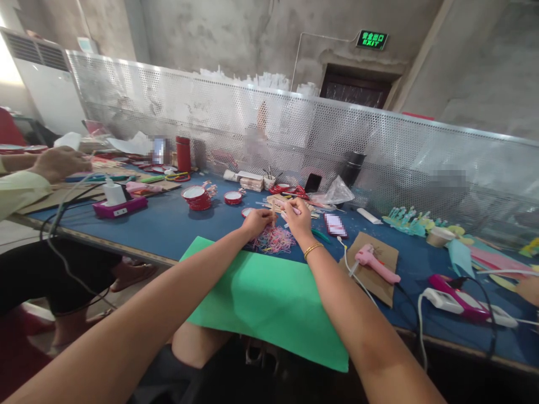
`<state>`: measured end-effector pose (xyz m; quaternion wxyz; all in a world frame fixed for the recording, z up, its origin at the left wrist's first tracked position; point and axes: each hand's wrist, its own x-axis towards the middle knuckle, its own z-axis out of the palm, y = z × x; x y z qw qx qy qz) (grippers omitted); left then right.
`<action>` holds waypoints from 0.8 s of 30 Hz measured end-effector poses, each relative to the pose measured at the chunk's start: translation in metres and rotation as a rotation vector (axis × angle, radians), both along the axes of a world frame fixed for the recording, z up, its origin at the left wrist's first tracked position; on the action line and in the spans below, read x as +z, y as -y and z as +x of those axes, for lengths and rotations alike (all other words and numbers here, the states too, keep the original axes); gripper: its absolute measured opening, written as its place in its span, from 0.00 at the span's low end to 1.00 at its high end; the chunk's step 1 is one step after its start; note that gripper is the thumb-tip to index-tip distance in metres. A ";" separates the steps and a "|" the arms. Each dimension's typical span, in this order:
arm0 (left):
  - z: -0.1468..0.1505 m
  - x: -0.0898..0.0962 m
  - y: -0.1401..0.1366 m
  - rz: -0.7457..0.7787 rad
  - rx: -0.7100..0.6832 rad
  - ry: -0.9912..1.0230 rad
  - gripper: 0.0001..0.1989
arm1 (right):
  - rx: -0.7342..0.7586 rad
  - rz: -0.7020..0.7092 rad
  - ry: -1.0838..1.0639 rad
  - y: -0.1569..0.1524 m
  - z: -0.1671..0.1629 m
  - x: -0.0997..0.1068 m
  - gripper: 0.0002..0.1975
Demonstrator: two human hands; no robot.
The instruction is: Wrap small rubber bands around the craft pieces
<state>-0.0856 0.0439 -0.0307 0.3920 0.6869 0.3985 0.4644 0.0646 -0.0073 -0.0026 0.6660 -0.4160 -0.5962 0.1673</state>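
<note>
My left hand [256,223] is closed on a thin light-coloured stick [273,214], held upright. Close beside it, my right hand [298,217] pinches a slim pale-pink pen-like object [293,210], its tip near the stick. Whether the two touch I cannot tell. Below both hands lies a tangled pile of multicoloured thin strands [275,240]. A green sheet [269,297] spreads under my forearms and hangs over the table edge. Behind my hands are more flat light sticks [275,200], partly hidden.
Stacked red-rimmed discs [196,197] stand left on the blue table [160,224]. A pink glue gun [374,264] rests on cardboard [389,252] at right, near a purple power strip [458,297]. Co-workers' hands appear at left [61,163] and far right [528,289]. A perforated metal screen [236,123] stands behind.
</note>
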 end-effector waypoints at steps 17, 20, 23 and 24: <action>0.001 -0.001 -0.002 -0.010 -0.007 0.014 0.19 | 0.016 0.024 0.027 0.004 -0.002 0.003 0.12; 0.000 0.000 -0.001 -0.020 0.004 0.003 0.19 | 0.018 0.023 0.025 0.005 -0.002 0.004 0.12; 0.000 0.000 -0.002 -0.019 0.001 -0.007 0.18 | -0.010 0.008 0.013 0.003 0.000 0.003 0.13; 0.000 -0.001 -0.002 -0.020 0.002 -0.004 0.18 | -0.012 0.006 0.012 0.003 0.000 0.002 0.13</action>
